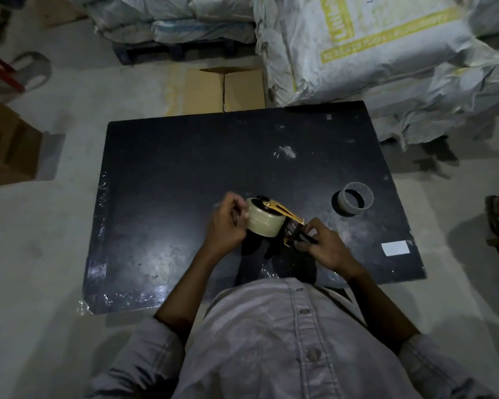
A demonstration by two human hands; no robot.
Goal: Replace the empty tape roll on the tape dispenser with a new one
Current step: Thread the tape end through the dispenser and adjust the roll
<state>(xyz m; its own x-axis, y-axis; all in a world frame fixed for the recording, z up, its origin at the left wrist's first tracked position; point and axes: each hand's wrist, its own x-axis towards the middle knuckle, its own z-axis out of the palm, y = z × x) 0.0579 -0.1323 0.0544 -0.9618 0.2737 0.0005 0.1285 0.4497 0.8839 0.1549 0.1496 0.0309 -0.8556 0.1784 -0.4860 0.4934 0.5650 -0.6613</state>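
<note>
Though already mounted on the yellow-and-black tape dispenser (288, 221), probably wants its free end found and threaded forward yet. Shows the new tape roll (264, 218), full and pale, over the near middle of the black table (170, 168); cannot tell whether resting on the surface or held just above. Lies directly against the left hand (228, 223), touching, on that hand's right. Curls the fingers (234, 203) of that hand round the roll's outer side, likely to steady it or to pick at the loose end; cannot make out any free strip. Grips, with the right hand (326, 249), the dispenser's front end, just beside the roll on its other side, fingertips pinching dark parts there, seemingly to brace the frame against the left hand's work. Holds both hands close in, near the chest, as suits a fine job needing sight and grip together. Leaves the empty tape roll (355, 200), a bare grey core, standing on end well to the right, apart from both hands: out and done with. Further right, near the table edge, a small white label (395, 249). Beyond the table, a cardboard box (231, 90) and stacked sacks (372, 53).
</note>
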